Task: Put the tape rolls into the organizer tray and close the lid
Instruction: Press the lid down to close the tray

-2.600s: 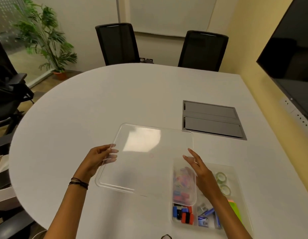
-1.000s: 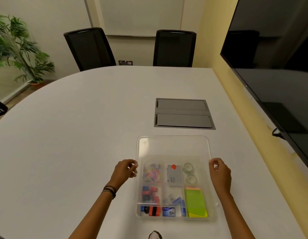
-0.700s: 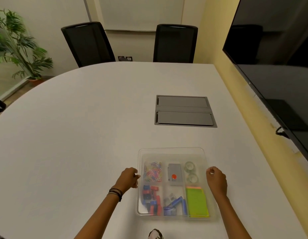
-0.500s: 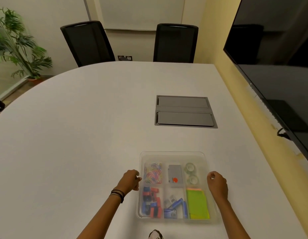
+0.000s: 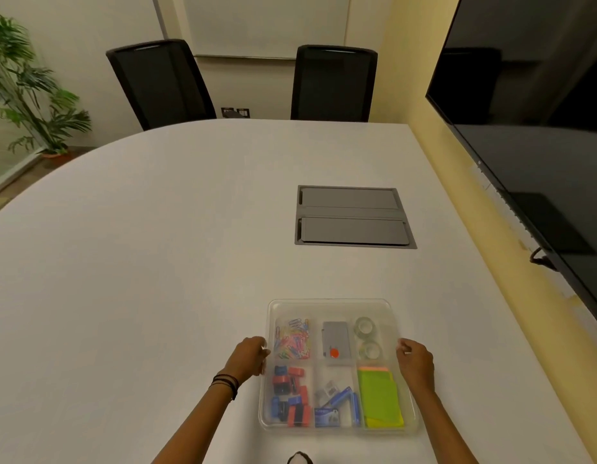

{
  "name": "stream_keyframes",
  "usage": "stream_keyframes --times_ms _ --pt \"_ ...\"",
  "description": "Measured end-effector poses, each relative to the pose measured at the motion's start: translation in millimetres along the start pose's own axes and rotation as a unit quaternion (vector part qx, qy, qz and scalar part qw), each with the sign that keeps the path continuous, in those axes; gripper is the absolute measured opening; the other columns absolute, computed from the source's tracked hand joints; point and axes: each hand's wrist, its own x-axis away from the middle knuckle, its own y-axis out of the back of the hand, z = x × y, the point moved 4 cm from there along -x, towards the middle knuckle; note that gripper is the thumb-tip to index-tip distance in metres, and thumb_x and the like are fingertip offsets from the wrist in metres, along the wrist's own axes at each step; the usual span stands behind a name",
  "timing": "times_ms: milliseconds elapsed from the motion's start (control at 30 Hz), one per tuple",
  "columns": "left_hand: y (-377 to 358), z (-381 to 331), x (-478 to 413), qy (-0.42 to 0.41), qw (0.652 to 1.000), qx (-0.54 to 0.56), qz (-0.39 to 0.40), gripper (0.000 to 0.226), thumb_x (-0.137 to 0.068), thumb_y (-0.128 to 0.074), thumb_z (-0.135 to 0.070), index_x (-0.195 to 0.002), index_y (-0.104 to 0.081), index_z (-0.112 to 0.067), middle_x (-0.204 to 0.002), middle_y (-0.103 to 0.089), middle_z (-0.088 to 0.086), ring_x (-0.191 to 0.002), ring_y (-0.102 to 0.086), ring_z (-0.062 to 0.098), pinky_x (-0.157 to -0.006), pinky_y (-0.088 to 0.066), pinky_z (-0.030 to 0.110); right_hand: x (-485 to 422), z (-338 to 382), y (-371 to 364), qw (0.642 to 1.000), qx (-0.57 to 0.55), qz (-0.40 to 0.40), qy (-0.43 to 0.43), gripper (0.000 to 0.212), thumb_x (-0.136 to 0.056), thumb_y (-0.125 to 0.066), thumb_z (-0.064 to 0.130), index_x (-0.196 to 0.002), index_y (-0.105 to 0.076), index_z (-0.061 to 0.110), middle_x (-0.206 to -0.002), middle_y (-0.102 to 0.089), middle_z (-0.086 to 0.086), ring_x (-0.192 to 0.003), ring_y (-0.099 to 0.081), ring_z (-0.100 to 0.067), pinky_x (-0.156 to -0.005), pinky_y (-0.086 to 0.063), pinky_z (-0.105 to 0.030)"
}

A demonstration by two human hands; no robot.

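— Hands first: how are they placed?
— Left hand [image 5: 249,358], fingers curled, is pressed to the left rim of the organizer tray [image 5: 337,426]; right hand [image 5: 415,361] is curled at the right rim. Whether the lid's edge is pinched or only pressed cannot be told on either side.

— And the lid?
— A clear lid [image 5: 330,304] is seen lying over the tray, corners matched to it; whether it is fully seated cannot be told.

— Where is the tray set, and what room is left?
— It is placed at the lower centre-right of the frame on the white bench [image 5: 140,262]. Wide bare surface is left to the left and toward the top of the frame. The grey hatch [image 5: 354,216] is sunk in the bench well above the tray. The bench's right edge is near the right hand, with the yellow wall [image 5: 434,182] just beyond it.

— The tape rolls?
— Two tape rolls [image 5: 366,338] are counted in the upper-right compartment, one above the other, under the lid, just left of the right hand's fingers.

— Other contents?
— Six compartments are counted. Coloured paper clips [image 5: 293,339] lie upper left, a grey box [image 5: 335,339] upper middle, binder clips [image 5: 288,400] lower left, green sticky notes [image 5: 380,400] lower right. The lower-middle items are too small to name.

— Beyond the bench?
— Two black chairs [image 5: 334,82] and one plant [image 5: 29,92] are seen at the top.
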Motion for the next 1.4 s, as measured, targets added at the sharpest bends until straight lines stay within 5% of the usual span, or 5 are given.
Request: stream_keyframes --times_ms 167,467,633,867,1400 --pt "2.7 -5.0 -4.8 0.001 0.999 0.038 -0.035 0.019 -0.098 -0.047 -0.011 -0.112 -0.056 -0.002 -0.106 -0.068 0.024 -0.084 -0.067 0.03 -0.08 -0.059 0.039 -3.3 -3.7 -1.7 0.999 -0.036 -0.008 -0.01 0.024 -0.088 -0.055 -0.002 -0.11 -0.063 -0.007 -0.111 -0.067 -0.027 -0.106 -0.061 -0.041 -0.094 -0.047 -0.044" --pt "9.7 -11.3 -6.9 -0.003 0.996 0.073 -0.054 0.031 -0.099 -0.046 -0.013 -0.126 -0.051 0.0 -0.111 -0.066 0.022 -0.083 -0.066 0.029 -0.078 -0.06 0.038 -9.9 -3.7 -1.1 0.995 -0.098 0.008 -0.009 0.027 -0.085 -0.06 -0.004 -0.111 -0.061 -0.009 -0.107 -0.067 -0.029 -0.101 -0.063 -0.039 -0.093 -0.048 -0.042" --pt "7.8 -5.8 1.3 0.007 0.999 0.005 -0.035 0.043 -0.1 -0.041 -0.029 -0.138 -0.041 -0.007 -0.115 -0.068 0.014 -0.091 -0.07 0.027 -0.081 -0.058 0.036 1.0 -13.2 2.2 0.994 -0.106 0.037 0.005 0.03 -0.087 -0.058 -0.002 -0.117 -0.058 -0.006 -0.103 -0.066 -0.025 -0.096 -0.062 -0.038 -0.085 -0.046 -0.036" --pt "-10.5 17.7 29.7 0.014 0.993 0.101 0.063 0.059 -0.095 -0.055 -0.025 -0.145 -0.027 -0.015 -0.105 -0.064 0.009 -0.08 -0.067 0.017 -0.062 -0.057 0.02 27.8 -59.6 11.3 0.987 -0.12 0.093 -0.055 0.021 -0.086 -0.063 0.007 -0.106 -0.064 0.002 -0.082 -0.06 -0.011 -0.071 -0.056 -0.022 -0.053 -0.049 -0.022" --pt "-29.5 44.4 56.0 -0.024 0.968 0.206 0.138 0.083 -0.084 -0.069 -0.011 -0.147 -0.017 -0.026 -0.102 -0.055 0.011 -0.078 -0.066 0.017 -0.072 -0.06 0.023 59.8 -77.2 25.7 0.934 -0.172 0.296 -0.1 0.01 -0.087 -0.063 0.008 -0.082 -0.054 0.008 -0.071 -0.059 -0.009 -0.061 -0.067 -0.021 -0.052 -0.058 -0.031"
